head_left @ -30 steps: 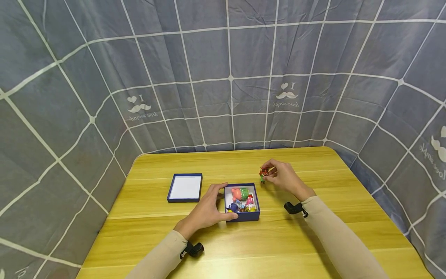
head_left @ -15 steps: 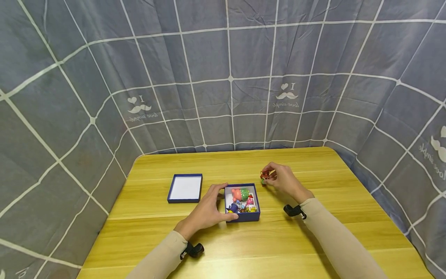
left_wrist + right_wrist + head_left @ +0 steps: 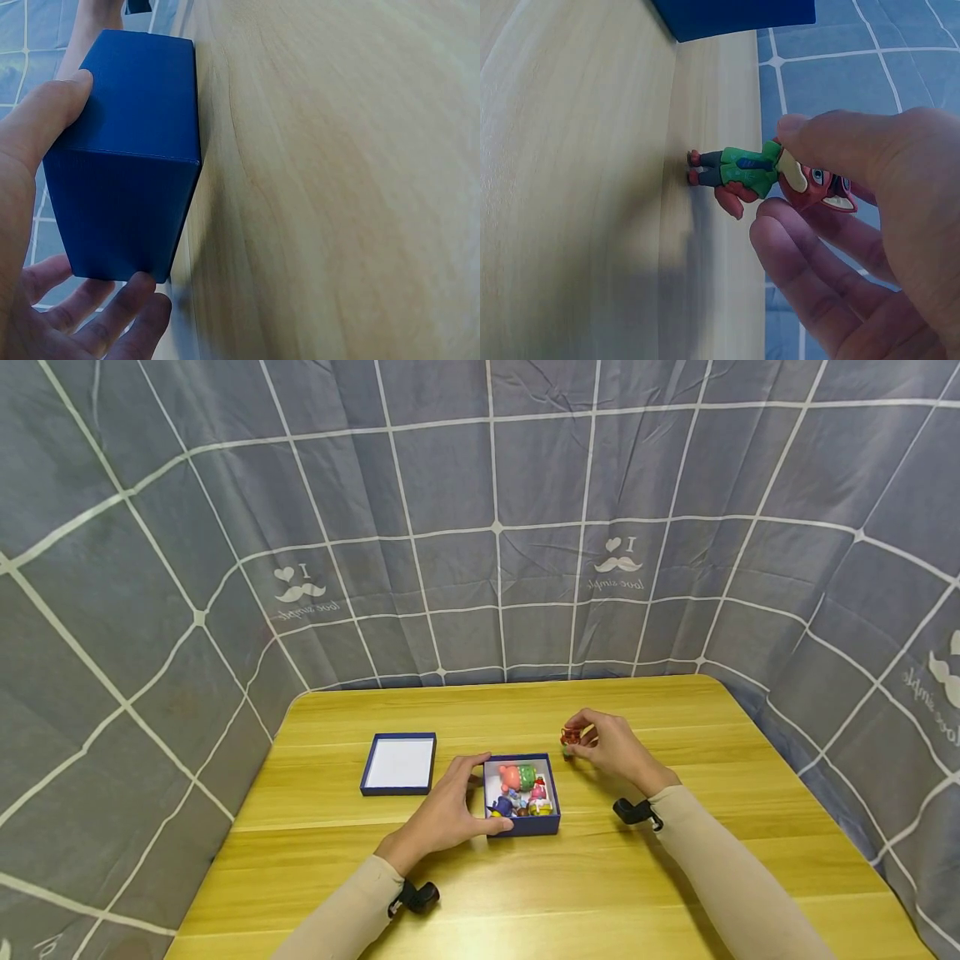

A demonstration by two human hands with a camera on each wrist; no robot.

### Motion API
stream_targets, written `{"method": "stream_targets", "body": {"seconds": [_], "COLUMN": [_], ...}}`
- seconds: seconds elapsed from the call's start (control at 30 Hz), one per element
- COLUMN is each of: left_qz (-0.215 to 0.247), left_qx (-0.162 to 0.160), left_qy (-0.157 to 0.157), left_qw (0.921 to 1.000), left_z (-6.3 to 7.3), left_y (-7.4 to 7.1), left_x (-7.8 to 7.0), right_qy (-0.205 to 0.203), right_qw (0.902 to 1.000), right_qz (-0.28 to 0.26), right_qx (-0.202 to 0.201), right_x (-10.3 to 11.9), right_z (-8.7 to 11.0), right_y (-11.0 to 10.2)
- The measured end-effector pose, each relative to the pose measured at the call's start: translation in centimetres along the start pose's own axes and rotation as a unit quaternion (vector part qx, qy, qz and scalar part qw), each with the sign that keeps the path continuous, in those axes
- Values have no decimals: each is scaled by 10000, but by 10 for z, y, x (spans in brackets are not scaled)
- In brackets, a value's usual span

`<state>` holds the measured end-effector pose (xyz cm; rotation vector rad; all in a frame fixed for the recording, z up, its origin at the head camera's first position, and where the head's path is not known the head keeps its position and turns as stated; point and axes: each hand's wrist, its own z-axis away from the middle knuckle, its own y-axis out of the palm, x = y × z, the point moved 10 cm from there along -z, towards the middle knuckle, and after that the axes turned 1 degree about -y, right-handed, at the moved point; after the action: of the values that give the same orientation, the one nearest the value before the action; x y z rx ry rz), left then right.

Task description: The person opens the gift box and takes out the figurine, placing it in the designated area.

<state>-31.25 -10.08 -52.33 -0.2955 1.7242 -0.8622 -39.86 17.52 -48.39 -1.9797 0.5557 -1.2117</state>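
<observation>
A small open blue box (image 3: 534,827) with a white inside stands on the table, holding several toy figures, among them a pink-headed one in green (image 3: 517,778). My left hand (image 3: 442,818) grips the box from its left side, thumb on the near wall and fingers at the far one; the left wrist view shows the blue outer walls (image 3: 124,210). To the right of the box, my right hand (image 3: 618,752) pinches a fox figurine (image 3: 748,166) by its head. The fox wears a green shirt and dark trousers; its feet are at the tabletop, but firm contact is hard to tell.
A shallow blue-rimmed box lid (image 3: 399,763) lies to the left of the box, white inside up. The wooden table (image 3: 570,902) reaches back to a grey curtain (image 3: 450,568) with white grid lines, which also hangs along both sides.
Over the first half second my right hand moved slightly down and nearer with the fox figurine. Since then it has barely shifted. My left hand and the box have stayed put.
</observation>
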Motion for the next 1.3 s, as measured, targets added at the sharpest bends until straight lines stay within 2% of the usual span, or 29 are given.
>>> {"method": "stream_targets", "body": {"seconds": [0.8,1.3], "left_qz": [-10,19], "left_qx": [47,11], "left_qy": [-54,-21], "left_qw": [10000,10000], "left_z": [2,0], "left_y": [1,0], "left_x": [0,0], "right_qy": [69,-140], "right_qw": [9997,9995], "right_qz": [22,47], "right_qx": [230,279], "right_x": [1,4], "right_z": [2,2], "right_y": [3,3]}}
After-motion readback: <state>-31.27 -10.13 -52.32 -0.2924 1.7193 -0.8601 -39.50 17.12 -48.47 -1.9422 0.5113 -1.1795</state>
